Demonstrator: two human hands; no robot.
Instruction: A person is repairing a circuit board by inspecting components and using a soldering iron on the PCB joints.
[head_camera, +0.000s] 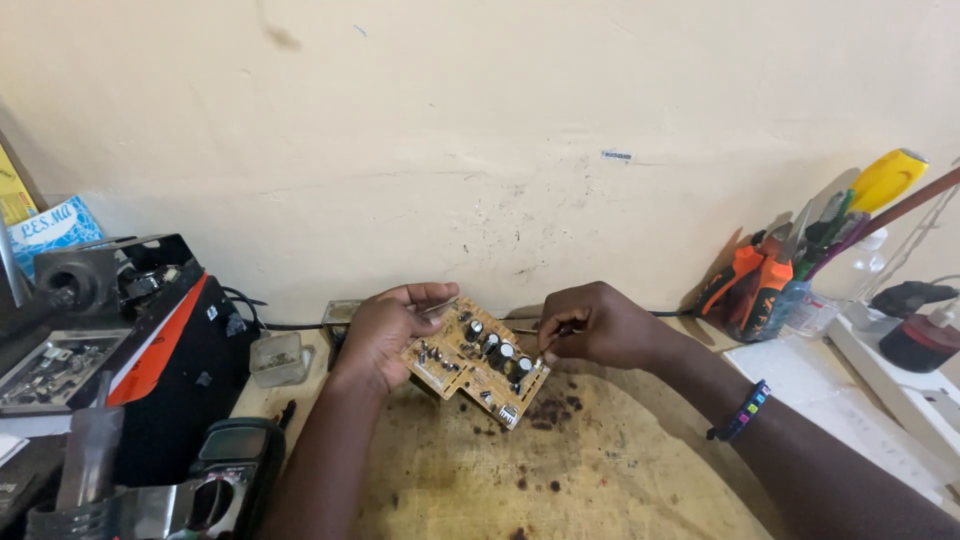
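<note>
The stained wooden benchtop (600, 470) lies open from the middle toward six o'clock, so a hand could pass freely there. At the centre, the left hand (385, 330) and right hand (600, 325) hold a tan circuit board (478, 362) above the bench, closing off that spot. Toward nine o'clock a black and orange case (165, 350) and a small clear plastic box (278, 358) crowd the edge. At seven o'clock a multimeter (232, 470) blocks the corner. Toward three o'clock stand orange-handled pliers (748, 285), a yellow-handled screwdriver (885, 180) and a clear bottle (830, 295). The wall (480, 130) shuts off twelve o'clock.
</note>
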